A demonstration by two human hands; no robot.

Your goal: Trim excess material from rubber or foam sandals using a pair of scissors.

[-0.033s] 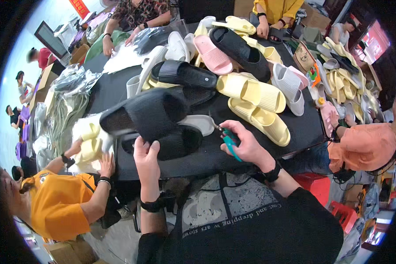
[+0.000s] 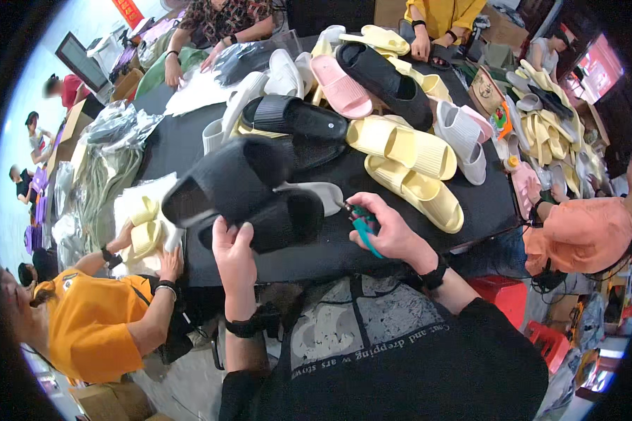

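My left hand grips a pair of black slippers by the near edge, thumb on top. One slipper lies tilted over the other, both with ribbed straps, slightly above the black table. In my right hand are small pliers or nippers with teal handles, the jaws pointing left past the slippers. Just behind the jaws lies a light grey slipper, partly hidden by the black pair. Beyond my hands, yellow slippers and another black pair lie on the table.
A heap of grey, pink, black and yellow slippers covers the far table. At left, a person in an orange shirt handles yellow slippers on white plastic near clear bags. To the right are a person in salmon and a red stool.
The upper black slipper has shifted slightly left and its far edge has risen a little. The pliers have turned a little in my right hand. The other slippers on the table have stayed put.
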